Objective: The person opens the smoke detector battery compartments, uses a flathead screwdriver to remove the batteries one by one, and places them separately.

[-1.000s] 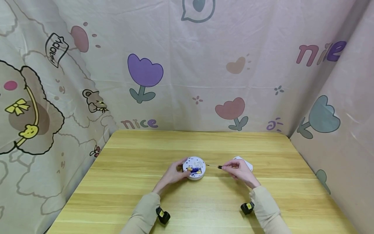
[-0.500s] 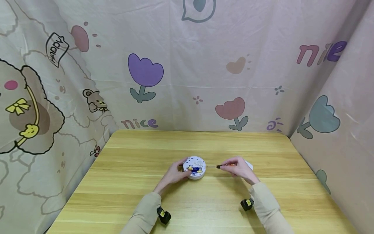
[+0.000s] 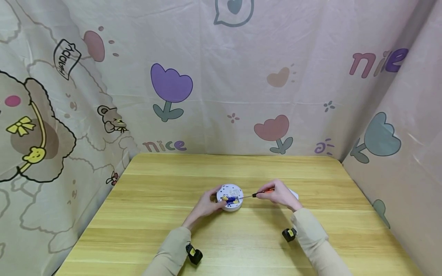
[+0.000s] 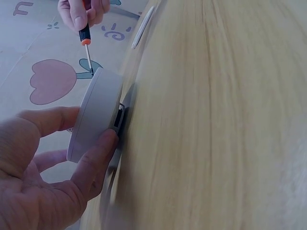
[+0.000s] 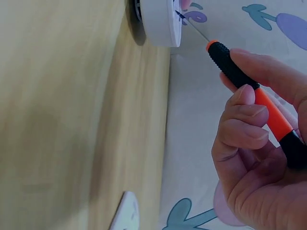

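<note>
A round white device (image 3: 228,189) lies near the table's middle, its upper face bearing a recess with blue and yellow parts (image 3: 230,200). My left hand (image 3: 205,205) grips its left side, thumb at the near rim and fingers round the far side. In the right wrist view, a screwdriver (image 5: 274,111) with an orange and black handle slants down to the device. My right hand (image 3: 280,194) pinches that handle between thumb and fingers. The screwdriver's metal tip (image 3: 243,197) is at the right end of the recess.
A thin white cover-like piece (image 3: 294,194) lies on the wooden table (image 3: 172,176) behind my right hand, which partly hides it. Both wrists carry small black cameras. A printed curtain (image 3: 214,76) hangs along the back and sides.
The screwdriver has moved left from beside the device to over its face, its handle now tilted up more. My right hand has risen slightly; the left hand and device hardly moved.
</note>
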Demonstrator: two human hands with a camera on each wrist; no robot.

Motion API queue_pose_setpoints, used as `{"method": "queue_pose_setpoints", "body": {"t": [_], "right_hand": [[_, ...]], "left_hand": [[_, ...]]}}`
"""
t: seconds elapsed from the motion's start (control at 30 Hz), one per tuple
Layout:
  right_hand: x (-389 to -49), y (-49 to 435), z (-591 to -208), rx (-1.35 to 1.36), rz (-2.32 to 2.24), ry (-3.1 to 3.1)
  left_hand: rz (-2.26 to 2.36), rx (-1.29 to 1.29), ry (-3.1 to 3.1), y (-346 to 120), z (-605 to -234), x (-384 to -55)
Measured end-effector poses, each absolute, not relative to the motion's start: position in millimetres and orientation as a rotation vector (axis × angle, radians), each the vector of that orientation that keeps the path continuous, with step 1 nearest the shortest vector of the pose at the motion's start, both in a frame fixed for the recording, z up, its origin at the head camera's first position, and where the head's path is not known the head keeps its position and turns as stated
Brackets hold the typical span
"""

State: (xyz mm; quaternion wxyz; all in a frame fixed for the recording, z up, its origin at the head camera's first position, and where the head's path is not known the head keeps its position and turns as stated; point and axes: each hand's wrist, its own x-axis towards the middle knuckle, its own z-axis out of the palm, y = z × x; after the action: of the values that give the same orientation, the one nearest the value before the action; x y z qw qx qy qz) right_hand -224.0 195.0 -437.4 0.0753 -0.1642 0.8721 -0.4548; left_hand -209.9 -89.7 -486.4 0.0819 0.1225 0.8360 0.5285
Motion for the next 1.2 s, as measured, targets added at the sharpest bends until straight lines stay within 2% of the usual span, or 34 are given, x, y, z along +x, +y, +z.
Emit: {"method": "queue_pose_setpoints", "body": {"t": [0.27, 0.5, 1.2], "right_hand": [[-228.3, 190.1, -429.8, -0.671, -1.261, 2.69], [-229.5, 185.2, -423.3, -0.721, -1.164, 2.734], [-217.1, 150.6, -397.6, -0.681, -0.749, 2.97]], "left_hand": [[1.587, 0.357, 2.481, -90.0, -487.9, -210.1], [1.59, 0.356, 2.483, -89.7, -487.8, -210.5], [1.558, 0.353, 2.539, -88.3, -485.1, -208.5]]}}
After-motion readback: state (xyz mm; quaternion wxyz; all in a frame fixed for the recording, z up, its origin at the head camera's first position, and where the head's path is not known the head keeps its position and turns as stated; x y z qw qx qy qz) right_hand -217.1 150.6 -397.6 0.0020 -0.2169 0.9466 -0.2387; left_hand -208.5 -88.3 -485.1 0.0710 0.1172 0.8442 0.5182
